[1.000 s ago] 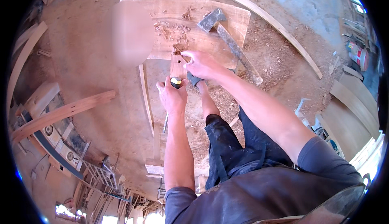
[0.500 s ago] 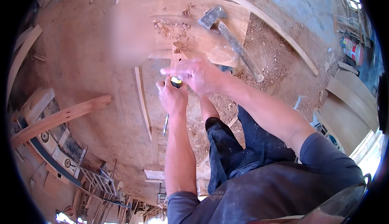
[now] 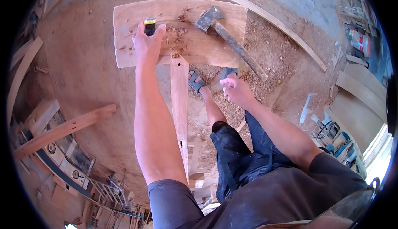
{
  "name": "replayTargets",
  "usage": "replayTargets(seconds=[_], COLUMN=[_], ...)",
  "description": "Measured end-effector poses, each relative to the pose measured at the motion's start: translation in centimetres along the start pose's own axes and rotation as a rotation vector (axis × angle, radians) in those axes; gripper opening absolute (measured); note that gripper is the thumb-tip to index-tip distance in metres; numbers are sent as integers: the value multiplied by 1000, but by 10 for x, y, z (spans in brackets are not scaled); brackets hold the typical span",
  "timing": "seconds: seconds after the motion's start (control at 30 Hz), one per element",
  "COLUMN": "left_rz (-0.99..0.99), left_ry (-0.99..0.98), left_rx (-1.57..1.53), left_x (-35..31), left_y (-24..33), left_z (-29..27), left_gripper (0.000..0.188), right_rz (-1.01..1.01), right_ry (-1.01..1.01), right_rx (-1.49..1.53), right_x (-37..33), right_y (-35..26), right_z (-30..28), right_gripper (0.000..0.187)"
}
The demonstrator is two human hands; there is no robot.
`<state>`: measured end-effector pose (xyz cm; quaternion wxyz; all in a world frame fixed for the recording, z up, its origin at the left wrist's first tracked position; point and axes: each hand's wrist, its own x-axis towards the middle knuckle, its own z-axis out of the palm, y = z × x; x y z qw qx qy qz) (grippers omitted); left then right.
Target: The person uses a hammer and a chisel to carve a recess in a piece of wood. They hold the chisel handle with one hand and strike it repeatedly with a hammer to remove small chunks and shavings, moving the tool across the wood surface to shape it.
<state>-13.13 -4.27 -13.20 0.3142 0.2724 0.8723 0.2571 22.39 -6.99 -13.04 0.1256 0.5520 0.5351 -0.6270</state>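
My left hand [image 3: 147, 46] is closed round a black and yellow tape measure [image 3: 150, 28], over the left part of a broad, slightly curved wooden board [image 3: 124, 17]. My right hand [image 3: 237, 92] hangs over the floor by my right leg, its fingers curled and nothing visible in them. Between my forearms a long wooden beam [image 3: 179, 100] runs toward me, with small dark slots cut into it. Its far, slanted end meets the near edge of the board. An axe [image 3: 236, 42] rests on the board's right part, its handle reaching past the edge toward me.
Wood chips [image 3: 180, 32] lie on the board and the dusty floor. A long curved strip [image 3: 265, 17] lies beyond the board. To the left is another slotted beam [image 3: 66, 129]. Sheet offcuts [image 3: 352, 104] and a white and red bucket [image 3: 361, 44] stand at the right.
My hands have come apart. My left hand has carried the tape measure forward and left over the board; my right hand has drawn back to the right, uncovering the beam.
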Motion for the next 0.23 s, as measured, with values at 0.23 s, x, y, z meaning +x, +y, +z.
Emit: replayTargets(seconds=[0.23], left_rz=[61], left_ry=[329], left_rx=[27], left_x=[-112], left_y=[-57], left_z=[24], left_gripper=[81], right_rz=[190], right_ry=[3], right_rx=[91], right_x=[-13], right_y=[-3], right_z=[-3], right_gripper=[36])
